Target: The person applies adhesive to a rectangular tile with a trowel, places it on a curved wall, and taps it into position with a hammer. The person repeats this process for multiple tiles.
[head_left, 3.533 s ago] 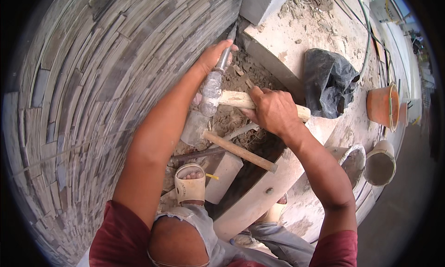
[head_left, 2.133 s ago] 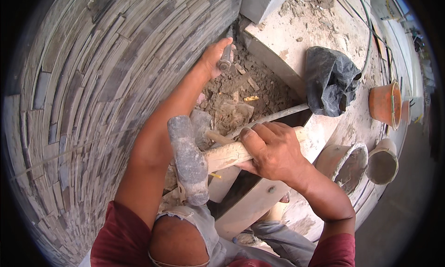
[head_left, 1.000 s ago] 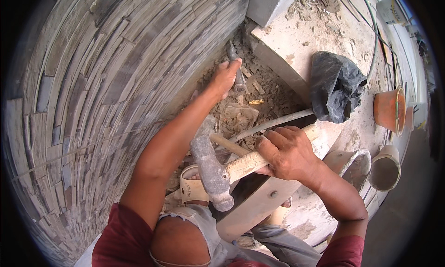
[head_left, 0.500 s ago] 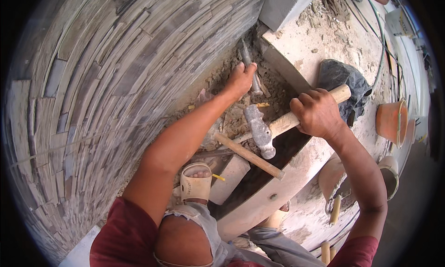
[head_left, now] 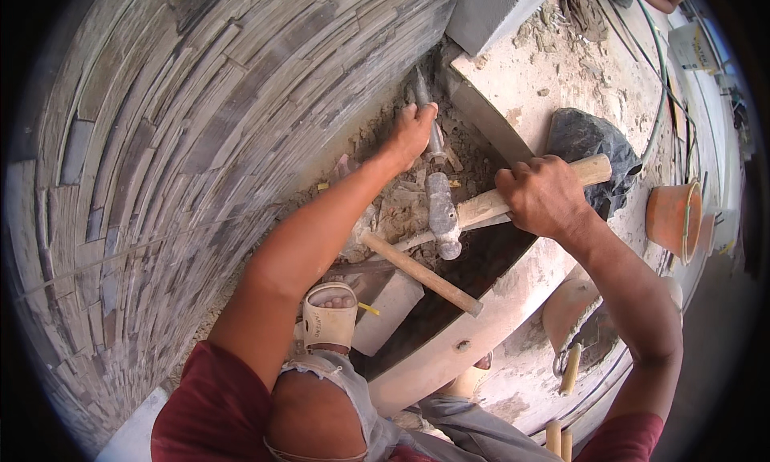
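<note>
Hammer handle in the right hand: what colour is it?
The hammer handle is a pale wood tan; the head view, the only one, shows it best.

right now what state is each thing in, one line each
Left hand: closed around chisel
Right hand: closed around hammer
Chisel: gripped, tip near wall
Hammer: held, head by chisel's end, contact unclear
Wooden-handled tool: lying unheld
Black plastic bag: crumpled
Orange bucket: uncovered
Left sandal: worn
Jeans: torn at knee
</note>
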### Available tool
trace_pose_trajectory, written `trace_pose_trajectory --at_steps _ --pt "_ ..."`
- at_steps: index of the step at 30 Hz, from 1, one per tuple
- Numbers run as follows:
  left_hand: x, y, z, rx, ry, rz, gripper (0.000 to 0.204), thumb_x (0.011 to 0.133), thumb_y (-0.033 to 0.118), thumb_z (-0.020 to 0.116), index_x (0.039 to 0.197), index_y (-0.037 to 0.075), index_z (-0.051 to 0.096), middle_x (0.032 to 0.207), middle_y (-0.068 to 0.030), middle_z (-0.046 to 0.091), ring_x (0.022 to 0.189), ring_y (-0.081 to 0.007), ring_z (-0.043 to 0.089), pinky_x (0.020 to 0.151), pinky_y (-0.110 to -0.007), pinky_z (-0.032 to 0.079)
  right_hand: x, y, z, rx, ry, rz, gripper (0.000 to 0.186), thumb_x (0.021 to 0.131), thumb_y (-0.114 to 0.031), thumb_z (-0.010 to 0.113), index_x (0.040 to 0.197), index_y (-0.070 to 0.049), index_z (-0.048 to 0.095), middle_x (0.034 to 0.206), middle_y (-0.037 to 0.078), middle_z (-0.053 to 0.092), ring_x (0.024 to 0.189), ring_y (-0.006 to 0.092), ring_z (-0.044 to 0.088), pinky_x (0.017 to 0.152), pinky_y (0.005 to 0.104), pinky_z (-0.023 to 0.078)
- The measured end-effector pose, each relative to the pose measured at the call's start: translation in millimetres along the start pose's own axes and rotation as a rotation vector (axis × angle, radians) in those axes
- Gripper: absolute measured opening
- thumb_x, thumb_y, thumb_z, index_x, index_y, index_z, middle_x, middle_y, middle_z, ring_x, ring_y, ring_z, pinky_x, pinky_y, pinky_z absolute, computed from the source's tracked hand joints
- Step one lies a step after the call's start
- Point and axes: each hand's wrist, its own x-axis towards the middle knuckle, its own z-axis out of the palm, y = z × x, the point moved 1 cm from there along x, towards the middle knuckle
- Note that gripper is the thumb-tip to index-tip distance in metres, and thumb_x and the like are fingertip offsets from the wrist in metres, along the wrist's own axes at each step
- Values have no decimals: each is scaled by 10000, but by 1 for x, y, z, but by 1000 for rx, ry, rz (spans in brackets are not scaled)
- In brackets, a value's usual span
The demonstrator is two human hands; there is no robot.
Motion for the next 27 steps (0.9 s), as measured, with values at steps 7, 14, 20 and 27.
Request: trace_pose_trajectory --at_steps 7,14,20,27 --pt "6 9 -7 46 -64 -17 317 989 361 537 953 49 574 730 -39 583 580 -142 552 516 -314 460 15 -7 6 79 23 -59 133 720 -193 676 721 -94 587 628 48 603 637 234 675 567 370 551" --pt "13 -5 1 55 -58 -26 339 997 379 519 955 48 578 738 -32 572 619 -133 551 567 -304 460 13 -31 -13 150 78 -53 146 700 -187 660 768 -74 597 675 71 627 657 239 686 589 363 547" --pt "-3 -6 -4 161 -186 7 281 999 340 554 997 62 513 761 -16 556 646 -105 539 572 -302 461 4 -56 -34 123 171 -236 156 664 -216 643 663 -99 539 591 11 506 586 176 607 510 311 472" --pt "3 -25 6 235 -76 62 280 1015 308 507 1010 29 483 722 -64 604 620 -151 602 573 -332 487 3 -28 -30 35 157 -393 177 664 -216 653 615 -103 526 575 6 506 573 175 589 510 317 466"
